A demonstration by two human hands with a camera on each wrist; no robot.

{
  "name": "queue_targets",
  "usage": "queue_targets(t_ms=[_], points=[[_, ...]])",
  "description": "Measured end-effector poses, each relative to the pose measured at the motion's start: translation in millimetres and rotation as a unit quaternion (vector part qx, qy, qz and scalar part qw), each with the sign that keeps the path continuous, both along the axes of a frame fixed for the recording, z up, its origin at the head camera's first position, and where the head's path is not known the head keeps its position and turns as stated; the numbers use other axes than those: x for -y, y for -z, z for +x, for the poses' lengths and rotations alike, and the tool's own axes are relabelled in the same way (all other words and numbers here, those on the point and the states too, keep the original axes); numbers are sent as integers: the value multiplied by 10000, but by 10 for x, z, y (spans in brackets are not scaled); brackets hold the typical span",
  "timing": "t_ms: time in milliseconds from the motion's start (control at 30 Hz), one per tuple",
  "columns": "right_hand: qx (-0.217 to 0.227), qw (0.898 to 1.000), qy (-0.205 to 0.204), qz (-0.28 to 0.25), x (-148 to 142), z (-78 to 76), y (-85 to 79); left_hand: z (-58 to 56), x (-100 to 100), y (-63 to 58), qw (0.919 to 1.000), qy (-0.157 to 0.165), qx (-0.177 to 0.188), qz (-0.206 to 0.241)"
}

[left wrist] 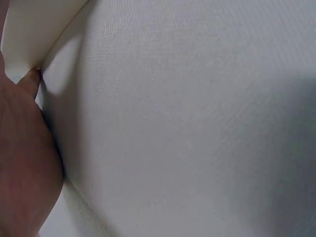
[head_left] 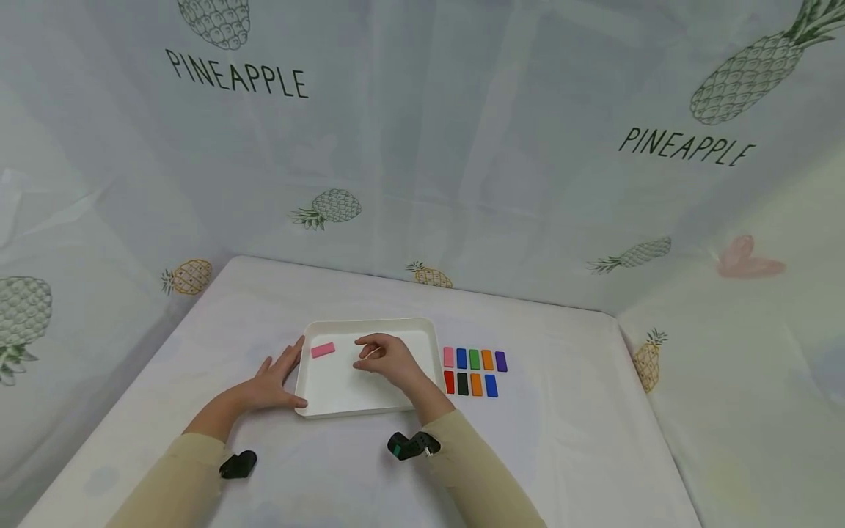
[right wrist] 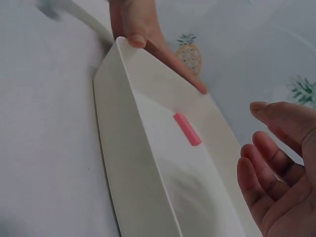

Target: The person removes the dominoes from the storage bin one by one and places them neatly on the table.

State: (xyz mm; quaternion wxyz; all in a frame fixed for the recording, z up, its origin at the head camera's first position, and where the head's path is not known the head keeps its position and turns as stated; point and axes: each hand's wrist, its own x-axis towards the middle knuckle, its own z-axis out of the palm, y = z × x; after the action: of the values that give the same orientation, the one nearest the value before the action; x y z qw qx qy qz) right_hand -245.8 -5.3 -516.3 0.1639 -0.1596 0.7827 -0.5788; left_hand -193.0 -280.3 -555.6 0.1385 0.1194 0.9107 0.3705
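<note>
A shallow white tray (head_left: 339,392) lies on the table with one pink block (head_left: 323,350) inside, toward its far left corner. At the tray's left end my left hand (head_left: 267,386) is spread, fingers straight along the outer side and thumb at the near corner; the right wrist view shows its thumb (right wrist: 138,40) on the rim. Over the middle of the tray hovers my right hand (head_left: 394,364), its fingers loosely bent. In the right wrist view this right hand (right wrist: 284,173) has nothing between thumb and fingers, and the pink block (right wrist: 187,129) lies apart from it.
Just right of the tray, several coloured blocks (head_left: 474,359) lie in two rows, among them pink, blue, green, orange, purple, red and black. The table (head_left: 561,433) has a white cloth, and a pineapple-print curtain (head_left: 462,147) hangs behind it.
</note>
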Motion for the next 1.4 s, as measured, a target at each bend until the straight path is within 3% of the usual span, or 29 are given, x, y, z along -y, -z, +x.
queue_targets(t_ms=[267, 667, 1200, 1400], points=[[84, 9993, -320, 149, 226, -126, 108, -3, 29, -33, 9992, 205, 109, -329], [167, 9981, -347, 489, 514, -274, 307, 25, 13, -70, 9995, 268, 32, -173], [18, 9941, -223, 1064, 633, -350, 503, 45, -11, -27, 9996, 181, 142, -157], [-90, 9933, -310, 1106, 629, -346, 477, 46, -10, -43, 9997, 156, 149, -129]])
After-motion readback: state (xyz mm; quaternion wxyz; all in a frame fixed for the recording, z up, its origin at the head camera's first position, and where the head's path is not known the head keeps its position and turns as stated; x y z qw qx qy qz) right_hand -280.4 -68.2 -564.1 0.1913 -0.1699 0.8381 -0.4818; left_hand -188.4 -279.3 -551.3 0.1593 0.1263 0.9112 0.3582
